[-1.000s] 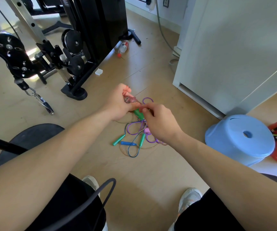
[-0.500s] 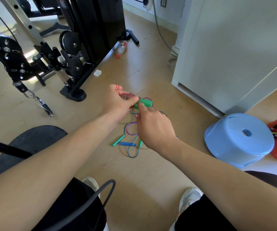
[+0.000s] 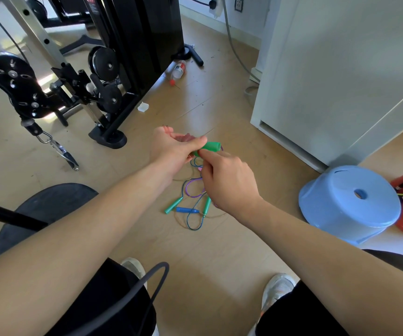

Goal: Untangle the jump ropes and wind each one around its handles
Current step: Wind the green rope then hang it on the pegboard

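Observation:
A tangle of thin jump ropes (image 3: 192, 190) in purple, blue and brown hangs from my hands down to the wooden floor. On the floor lie a blue handle (image 3: 187, 210) and two slim green handles (image 3: 173, 206) (image 3: 207, 206). A thicker green handle (image 3: 209, 147) is held up between both hands. My left hand (image 3: 174, 147) pinches its near end with the thumb, palm turned up and fingers spread. My right hand (image 3: 227, 183) grips it from below; a pink handle tip shows just under the fingers.
A black cable machine with pulleys (image 3: 103, 76) and a hanging clip (image 3: 59, 151) stands at left. A white cabinet (image 3: 336, 76) and an upturned blue basin (image 3: 348, 204) are at right. A bottle (image 3: 178, 70) lies behind. My shoes (image 3: 277, 291) and a black cable (image 3: 132, 297) are near.
Both hands have shifted slightly right with the green handle. My left fingers have opened out, and more rope now hangs straight below the hands.

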Motion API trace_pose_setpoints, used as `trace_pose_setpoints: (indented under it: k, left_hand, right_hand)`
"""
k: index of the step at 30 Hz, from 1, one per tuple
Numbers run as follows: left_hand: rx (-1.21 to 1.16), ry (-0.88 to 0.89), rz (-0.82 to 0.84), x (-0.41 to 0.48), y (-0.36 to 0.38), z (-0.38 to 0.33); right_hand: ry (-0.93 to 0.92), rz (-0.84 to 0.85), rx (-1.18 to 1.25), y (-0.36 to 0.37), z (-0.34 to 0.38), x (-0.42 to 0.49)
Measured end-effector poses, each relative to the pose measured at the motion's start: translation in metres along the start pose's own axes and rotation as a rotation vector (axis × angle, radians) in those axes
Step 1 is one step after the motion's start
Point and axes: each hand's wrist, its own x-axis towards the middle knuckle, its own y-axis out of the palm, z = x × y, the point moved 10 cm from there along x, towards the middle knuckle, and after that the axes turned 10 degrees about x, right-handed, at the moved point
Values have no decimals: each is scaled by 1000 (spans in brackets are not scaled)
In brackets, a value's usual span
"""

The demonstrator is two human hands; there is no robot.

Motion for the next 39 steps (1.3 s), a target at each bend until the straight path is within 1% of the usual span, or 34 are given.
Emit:
trace_pose_setpoints:
  k: [4, 8, 13, 16, 21, 24, 28, 34, 39]
  left_hand:
    - [45, 8, -21, 0, -4, -2]
    - [48, 16, -22, 2, -4, -6]
    - [44, 31, -16, 2, -2, -7]
    - [12, 28, 18, 6, -2, -8]
    - [2, -12, 94, 10, 4, -2]
    - [-8, -35, 125, 10, 7, 2]
    - [-43, -82, 235, 12, 13, 6]
    - [-54, -92, 351, 10, 16, 8]
    - [-69, -40, 345, 8, 12, -2]
  right_hand:
    - [-39, -17, 79, -6, 2, -1]
    - [41, -118, 248, -19, -15, 0]
    - [116, -187, 164, -29, -27, 0]
    - [168, -128, 164, -26, -36, 4]
    - [216, -33, 257, -14, -49, 8]
    - [168, 1, 336, -14, -45, 11]
    - [133, 14, 451, -19, -38, 13]
    - [116, 47, 455, -20, -34, 19]
    - [159, 143, 585, -13, -36, 18]
